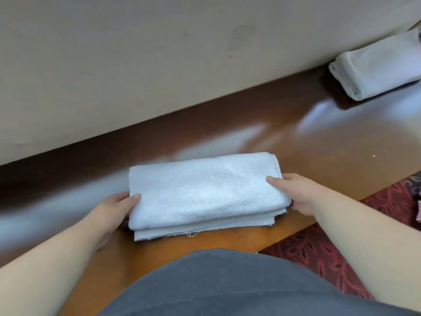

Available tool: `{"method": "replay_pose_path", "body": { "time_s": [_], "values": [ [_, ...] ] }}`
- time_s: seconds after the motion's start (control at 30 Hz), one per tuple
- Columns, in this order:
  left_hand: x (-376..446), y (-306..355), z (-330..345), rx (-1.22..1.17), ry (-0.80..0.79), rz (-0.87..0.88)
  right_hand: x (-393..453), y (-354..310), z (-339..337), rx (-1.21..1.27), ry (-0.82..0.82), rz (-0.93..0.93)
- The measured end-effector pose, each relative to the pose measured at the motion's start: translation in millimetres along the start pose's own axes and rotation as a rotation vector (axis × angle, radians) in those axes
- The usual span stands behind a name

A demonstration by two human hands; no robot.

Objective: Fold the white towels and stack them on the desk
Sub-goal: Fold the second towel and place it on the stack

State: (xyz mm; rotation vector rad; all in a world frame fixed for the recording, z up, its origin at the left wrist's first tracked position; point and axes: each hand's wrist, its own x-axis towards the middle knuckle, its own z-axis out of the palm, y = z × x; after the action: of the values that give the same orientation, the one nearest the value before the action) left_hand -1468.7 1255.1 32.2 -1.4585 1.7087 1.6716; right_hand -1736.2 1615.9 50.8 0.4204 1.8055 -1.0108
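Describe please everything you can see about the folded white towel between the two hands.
The folded towel is white terry cloth, folded into a flat oblong of several layers; the edges show at its near side, with loose threads. It lies flat on the brown wooden desk, near the front edge. The left hand grips its left end, thumb on top; the right hand grips its right end likewise.

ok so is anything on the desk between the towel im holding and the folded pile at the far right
Nothing visible. Both hands, left and right, grip the towel, and only bare desk lies between it and the pile.
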Motion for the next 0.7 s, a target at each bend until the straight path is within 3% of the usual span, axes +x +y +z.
{"method": "replay_pose_path", "body": {
  "time_s": [0.13, 0.23, 0.37, 0.57, 0.7],
  "values": [
    [-10.3, 18.2, -5.4, -0.112, -0.126, -0.169, -8.0, -4.7, -11.2, 0.013, -0.243, 0.209],
    [-19.9, 26.9, -7.9, -0.017, -0.233, -0.215, -17.3, 2.0, -16.6, -0.075, -0.367, 0.256],
    [-44.2, 34.1, -8.4, 0.201, -0.346, -0.131, -37.3, 22.6, -30.9, -0.11, -0.297, 0.084],
    [-92.9, 81.7, 11.9, 0.737, -0.082, 0.292, -99.1, 48.0, -70.2, -0.342, -0.027, -0.183],
    [-126.3, 122.6, 50.3, 0.817, -0.048, 0.467, -140.6, 61.5, -118.4, -0.328, 0.041, -0.261]
  ]
}}
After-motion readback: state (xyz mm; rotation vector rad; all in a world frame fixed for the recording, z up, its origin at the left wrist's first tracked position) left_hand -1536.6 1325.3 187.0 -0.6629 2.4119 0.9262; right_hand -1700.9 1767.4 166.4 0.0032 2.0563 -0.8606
